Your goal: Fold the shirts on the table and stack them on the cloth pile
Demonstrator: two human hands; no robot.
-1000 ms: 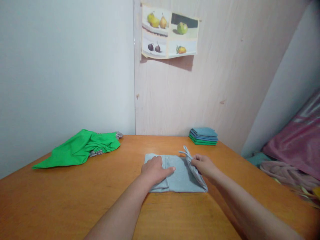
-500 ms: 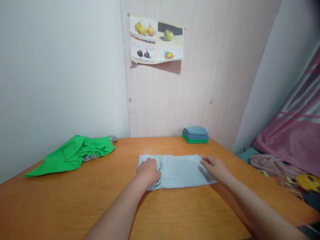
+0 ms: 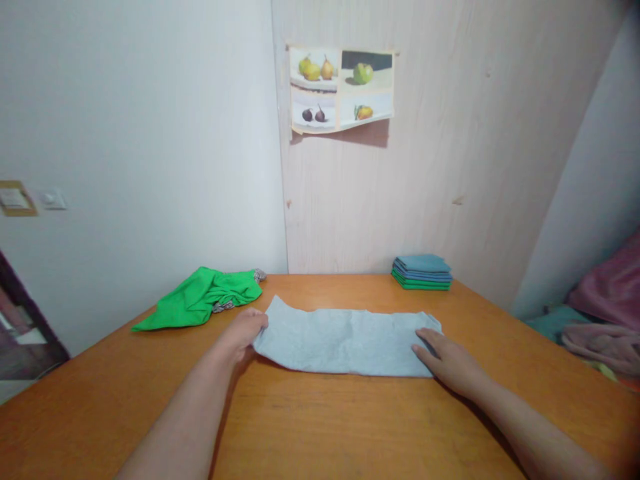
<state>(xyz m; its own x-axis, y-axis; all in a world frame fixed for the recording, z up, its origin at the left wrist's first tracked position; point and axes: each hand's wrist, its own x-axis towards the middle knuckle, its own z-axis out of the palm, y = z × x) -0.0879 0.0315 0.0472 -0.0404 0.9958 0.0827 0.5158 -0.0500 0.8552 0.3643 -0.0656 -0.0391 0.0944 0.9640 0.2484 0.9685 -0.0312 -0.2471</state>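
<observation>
A light grey-blue cloth (image 3: pixel 345 341) lies as a long strip across the middle of the table, its left end lifted a little. My left hand (image 3: pixel 245 332) pinches that left end between thumb and fingers. At the opposite end, my right hand (image 3: pixel 447 357) rests with fingers spread on the cloth's right edge. Beyond the left hand lies a crumpled green cloth (image 3: pixel 200 300) with patterned trim. Toward the back right stands a neat stack of folded cloths (image 3: pixel 423 272), blue on top and green below.
The orange-brown wooden table (image 3: pixel 320 427) reaches back to the wall, where a sheet of fruit pictures (image 3: pixel 341 90) hangs. Wall switches (image 3: pixel 53 199) show at far left. Pink fabric (image 3: pixel 607 287) and other soft items lie beyond the table's right edge.
My left hand has moved left, drawing the cloth's left end out into a longer strip. My right hand has opened flat on the right end. The view has turned left.
</observation>
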